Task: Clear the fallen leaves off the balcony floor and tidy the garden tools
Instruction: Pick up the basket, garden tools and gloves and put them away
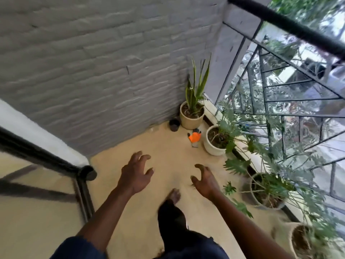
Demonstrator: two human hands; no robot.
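I look down at a beige balcony floor point(164, 146). My left hand point(135, 173) and my right hand point(204, 179) hang out in front of me above the floor, both with curled, spread fingers and nothing in them. An orange and grey garden glove point(194, 138) lies on the floor ahead, between two plant pots near the corner. A small black pot point(174, 124) stands against the wall beside it. No fallen leaves show clearly on the floor. My bare foot point(174, 195) steps forward between my arms.
A snake plant in a cream pot point(191, 116) fills the corner. Several more potted leafy plants point(214, 142) line the right-hand railing point(291, 94). A grey brick wall point(102, 71) runs on the left, with a black-framed glass door point(82, 184) nearer to me.
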